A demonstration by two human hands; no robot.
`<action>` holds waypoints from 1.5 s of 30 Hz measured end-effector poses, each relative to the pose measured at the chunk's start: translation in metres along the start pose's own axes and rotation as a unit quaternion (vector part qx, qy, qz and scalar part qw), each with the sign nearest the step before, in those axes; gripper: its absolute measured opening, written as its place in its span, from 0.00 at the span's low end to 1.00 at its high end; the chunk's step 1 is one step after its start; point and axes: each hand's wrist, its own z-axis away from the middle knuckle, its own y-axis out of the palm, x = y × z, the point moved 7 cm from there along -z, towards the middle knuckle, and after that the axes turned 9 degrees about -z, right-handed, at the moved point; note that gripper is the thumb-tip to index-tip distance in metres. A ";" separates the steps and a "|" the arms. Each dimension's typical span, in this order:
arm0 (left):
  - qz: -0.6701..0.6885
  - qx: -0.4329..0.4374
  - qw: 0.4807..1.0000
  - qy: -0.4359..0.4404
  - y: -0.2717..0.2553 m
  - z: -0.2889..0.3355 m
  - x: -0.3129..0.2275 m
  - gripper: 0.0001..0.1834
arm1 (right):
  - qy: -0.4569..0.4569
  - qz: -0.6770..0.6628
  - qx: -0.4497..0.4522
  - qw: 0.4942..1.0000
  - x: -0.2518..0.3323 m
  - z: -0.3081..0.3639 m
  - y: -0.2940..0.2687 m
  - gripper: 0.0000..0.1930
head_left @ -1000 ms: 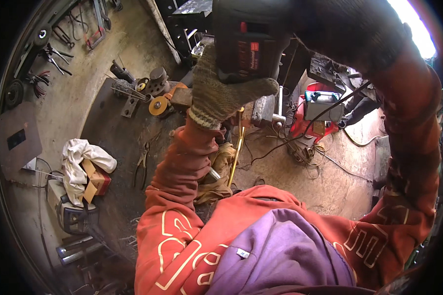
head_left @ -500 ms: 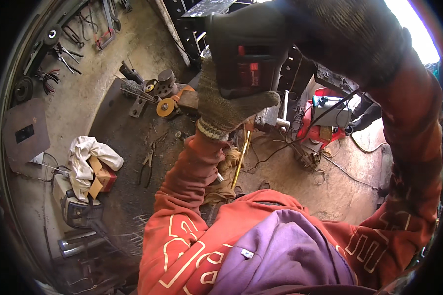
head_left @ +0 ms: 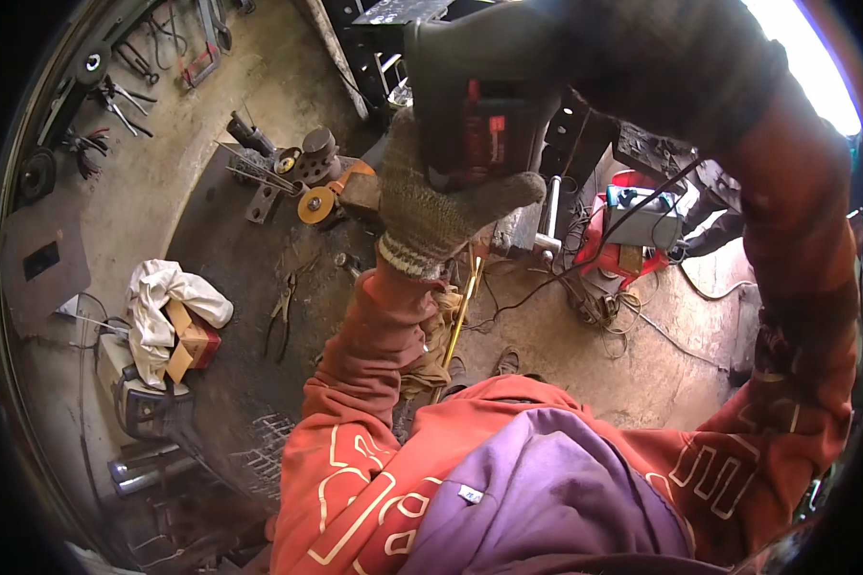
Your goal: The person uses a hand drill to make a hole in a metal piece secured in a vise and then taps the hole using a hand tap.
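Steadying is apparently why both grips are used on the bulky, near-black plastic power tool with red markings (head_left: pixel 484 96), held at the top centre of the frame. Its lower left side is cradled by the left grip (head_left: pixel 422 206), in grey-brown striped knit, thumb extended along it. Its rear is met at upper right by the dark-gloved right grip (head_left: pixel 676 72); whether fingers are closed there cannot be told. Worn metal pliers (head_left: pixel 280 309) are left, presumably within reach, on the dark counter (head_left: pixel 222 244) at left centre.
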 end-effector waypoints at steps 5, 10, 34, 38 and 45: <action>-0.013 -0.042 0.999 0.005 -0.027 -0.021 -0.019 0.38 | -0.039 -0.085 0.045 0.995 -0.036 0.001 0.028 0.25; -0.122 0.071 0.989 0.035 -0.023 -0.037 -0.070 0.34 | -0.039 -0.181 0.076 0.980 -0.039 0.030 0.036 0.26; -0.645 -0.047 0.532 -0.546 -0.183 0.401 -0.047 0.22 | 0.466 -0.681 0.237 0.512 -0.182 0.183 0.352 0.17; -0.526 -0.204 0.706 -0.428 -0.201 0.422 -0.097 0.12 | 0.429 -0.723 0.274 0.466 -0.166 0.181 0.409 0.18; -0.266 -0.348 0.746 -0.502 -0.202 0.359 -0.158 0.22 | 0.426 -0.697 0.222 0.533 -0.194 0.205 0.497 0.22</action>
